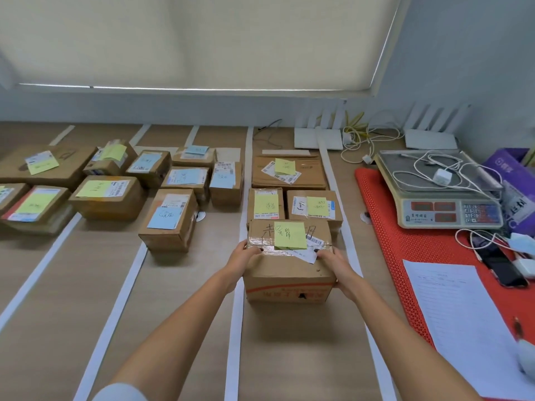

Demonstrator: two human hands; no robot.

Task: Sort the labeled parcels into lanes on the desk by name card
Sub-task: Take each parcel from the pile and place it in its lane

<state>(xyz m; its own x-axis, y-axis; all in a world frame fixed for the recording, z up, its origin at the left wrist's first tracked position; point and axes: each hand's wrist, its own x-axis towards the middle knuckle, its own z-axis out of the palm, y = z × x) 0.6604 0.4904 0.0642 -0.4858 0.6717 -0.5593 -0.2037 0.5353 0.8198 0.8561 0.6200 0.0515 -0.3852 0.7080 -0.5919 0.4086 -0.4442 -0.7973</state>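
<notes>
Soft, even daylight is filtered through the drawn blind [202, 39], faint shadows are cast beside the boxes, straight lines are bowed outward at the edges, and far details are slightly blurred

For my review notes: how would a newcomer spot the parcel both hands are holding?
Find the red mat with the scale, then the taped lane left of it. The held parcel is that lane's nearest box, with black handwriting on top under its yellow note.
</notes>
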